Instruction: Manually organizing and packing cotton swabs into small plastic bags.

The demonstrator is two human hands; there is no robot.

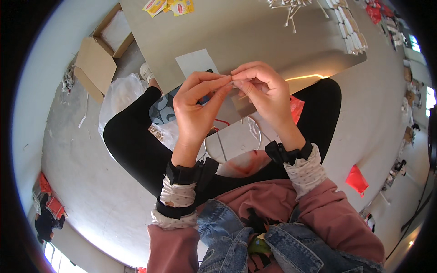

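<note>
I see, from my remote seat, the left forearm (173,241) rising nearly upright, while the right forearm (339,207) slants inward from the lower right. The left wrist (184,157) sits lower in view than the right wrist (292,138). My left hand (195,107) and right hand (271,98) meet in front of me, fingertips (226,79) touching or nearly so. Each thumb is pinched toward its index finger, the remaining fingers bent behind.
</note>
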